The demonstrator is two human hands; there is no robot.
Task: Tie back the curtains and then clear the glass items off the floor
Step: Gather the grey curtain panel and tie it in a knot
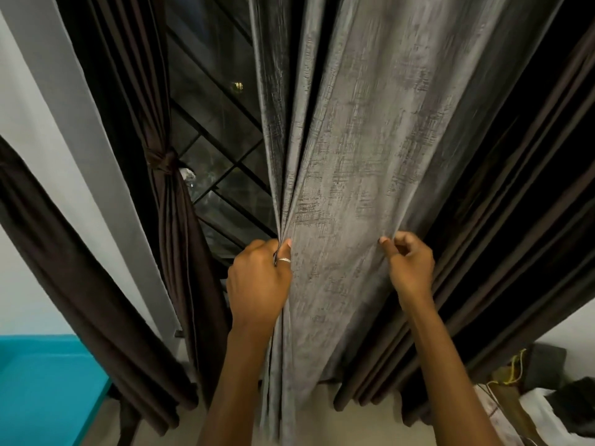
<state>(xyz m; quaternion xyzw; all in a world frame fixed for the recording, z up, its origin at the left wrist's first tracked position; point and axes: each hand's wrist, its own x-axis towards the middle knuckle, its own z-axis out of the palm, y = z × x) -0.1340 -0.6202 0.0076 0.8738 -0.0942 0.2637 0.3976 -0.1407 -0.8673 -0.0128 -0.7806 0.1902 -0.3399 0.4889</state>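
home room, draped curtains (354, 156), barred window (219, 149)

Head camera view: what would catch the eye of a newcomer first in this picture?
First, the wide grey textured fabric curtain hanging down the centre, with the left hand gripping its gathered edge and the right hand pinching a fold further right. Next, at the left, the dark brown curtain tied back with a knot, beside the dark window with black bars.

The scene is dimly lit. A soft sheen is carried by the grey curtain (354, 156) at centre. The window (219, 123) at 11 o'clock is rendered black, with one small yellow glint. The brown curtain (521, 194) at 3 o'clock is lost in shadow. Straight lines are bowed toward the edges.
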